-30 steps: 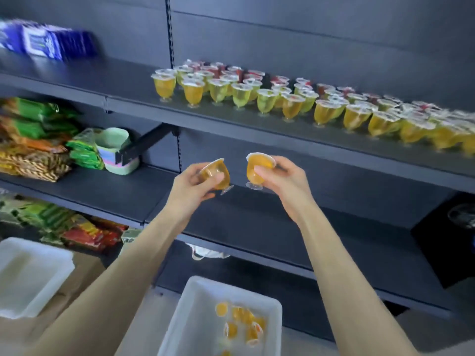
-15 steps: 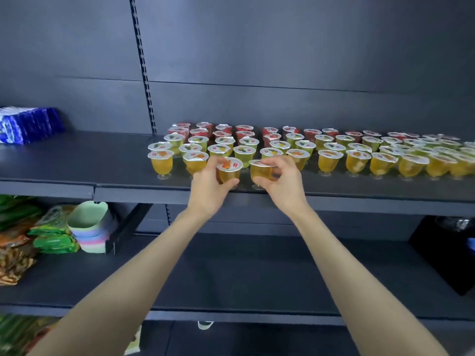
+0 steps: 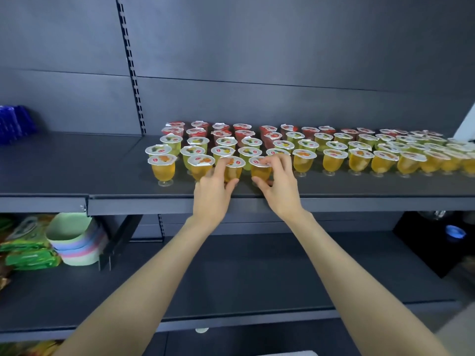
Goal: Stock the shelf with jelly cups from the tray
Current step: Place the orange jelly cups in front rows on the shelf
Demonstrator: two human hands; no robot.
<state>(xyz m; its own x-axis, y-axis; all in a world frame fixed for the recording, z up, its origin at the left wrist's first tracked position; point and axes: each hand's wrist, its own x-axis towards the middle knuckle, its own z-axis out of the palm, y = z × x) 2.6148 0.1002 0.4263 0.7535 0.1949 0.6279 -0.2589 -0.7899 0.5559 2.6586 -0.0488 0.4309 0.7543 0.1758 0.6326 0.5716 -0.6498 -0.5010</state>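
Note:
Rows of jelly cups [image 3: 334,155] stand on the dark upper shelf [image 3: 359,187]: orange in front, green behind, red at the back. My left hand [image 3: 214,187] holds an orange jelly cup [image 3: 232,168] in the front row, fingers curled round its sides. My right hand [image 3: 279,181] grips another orange jelly cup [image 3: 260,168] just beside it, thumb low and fingers over the lid edge. Both cups stand upright at shelf level in the gap of the front row. The tray is out of view, apart from a white sliver at the bottom edge.
Blue packets [image 3: 15,127] sit at the shelf's far left. On the lower shelf [image 3: 231,273] are stacked pastel bowls [image 3: 74,240] and green snack bags [image 3: 28,255] at left. A dark object with a blue cap [image 3: 453,232] lies at the right.
Both hands rose from above the tray to the upper shelf with an orange cup each. The cups now stand in the front row, still held.

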